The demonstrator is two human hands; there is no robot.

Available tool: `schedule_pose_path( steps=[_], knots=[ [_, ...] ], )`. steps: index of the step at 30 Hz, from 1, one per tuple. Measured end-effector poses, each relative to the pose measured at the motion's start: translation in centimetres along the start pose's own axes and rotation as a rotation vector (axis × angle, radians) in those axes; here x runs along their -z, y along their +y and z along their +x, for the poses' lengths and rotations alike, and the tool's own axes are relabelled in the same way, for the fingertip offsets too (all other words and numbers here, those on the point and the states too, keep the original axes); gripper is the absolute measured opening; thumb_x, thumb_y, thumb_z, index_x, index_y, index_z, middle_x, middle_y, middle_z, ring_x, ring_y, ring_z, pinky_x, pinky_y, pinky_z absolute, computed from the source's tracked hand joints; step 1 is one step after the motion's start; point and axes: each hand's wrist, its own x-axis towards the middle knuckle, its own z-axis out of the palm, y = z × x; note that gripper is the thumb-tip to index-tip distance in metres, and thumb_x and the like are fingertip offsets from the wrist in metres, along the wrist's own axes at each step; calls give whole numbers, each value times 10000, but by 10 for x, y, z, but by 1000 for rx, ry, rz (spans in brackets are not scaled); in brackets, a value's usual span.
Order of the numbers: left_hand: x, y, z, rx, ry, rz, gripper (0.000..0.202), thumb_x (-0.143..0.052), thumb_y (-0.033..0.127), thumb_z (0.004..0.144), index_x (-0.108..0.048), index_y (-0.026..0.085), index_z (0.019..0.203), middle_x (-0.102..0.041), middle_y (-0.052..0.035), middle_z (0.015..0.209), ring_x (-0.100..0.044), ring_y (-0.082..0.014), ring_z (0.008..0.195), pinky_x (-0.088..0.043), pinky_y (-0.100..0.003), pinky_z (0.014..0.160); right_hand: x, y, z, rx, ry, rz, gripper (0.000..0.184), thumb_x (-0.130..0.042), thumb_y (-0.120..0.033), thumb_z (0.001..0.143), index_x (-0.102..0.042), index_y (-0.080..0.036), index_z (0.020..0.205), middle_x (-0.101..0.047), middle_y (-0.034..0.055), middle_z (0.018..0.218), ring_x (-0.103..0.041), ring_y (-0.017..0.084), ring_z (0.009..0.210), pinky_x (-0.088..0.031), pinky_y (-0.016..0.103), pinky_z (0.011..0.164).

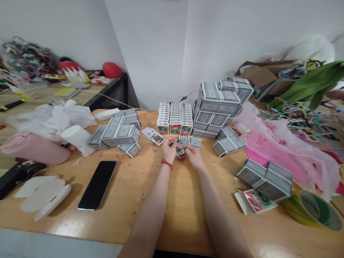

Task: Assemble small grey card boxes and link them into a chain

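Observation:
My left hand [169, 149], with a red string bracelet at the wrist, pinches a playing card [180, 149] over the middle of the table. On the card's other side, my right hand [192, 154] has its fingers closed at its edge. Whether more than one card is between them I cannot tell. A fanned heap of face-up playing cards [153, 135] lies just beyond my left hand. Past my fingers are face-down cards or a small deck [184, 139] and another patterned grey piece [196, 143]. Rows of card boxes [175, 118] stand behind these.
Grey-backed card boxes are stacked high at the right [215, 107] and lower at the left [118, 132]. A black phone [97, 185] lies front left. An opened card box [256, 201] and yellow tape roll [313, 210] sit front right, near a pink plastic bag [287, 143].

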Motion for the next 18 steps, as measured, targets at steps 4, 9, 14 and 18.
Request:
schedule_pose_path(
  steps=[4,9,14,18],
  knots=[
    [0,0,0,1,-2,-7,133,-532,84,621,-541,136,743,-580,4,631,-587,-112,608,-460,-235,601,1,-2,0,-24,-35,33,349,-416,-201,624,-587,-142,922,-664,38,731,-613,147,557,-511,280,539],
    [1,0,0,6,-14,-21,100,-542,110,632,-539,137,728,-589,-5,650,-596,-121,619,-466,-243,602,2,-2,-1,-30,-56,85,335,-414,-225,631,-596,-150,903,-664,42,730,-621,163,594,-513,290,542],
    [1,0,0,-37,-72,26,79,-549,141,655,-557,136,733,-601,-14,662,-594,-120,640,-468,-246,624,-2,0,0,20,65,22,273,-478,-288,656,-599,-149,857,-640,24,646,-584,145,499,-504,284,481],
    [1,0,-3,-121,-130,163,122,-532,173,694,-590,139,796,-630,-47,771,-592,-127,712,-470,-262,682,-2,6,5,102,213,-171,295,-515,-383,667,-593,-148,828,-609,11,603,-522,117,437,-477,259,435]
  ],
)
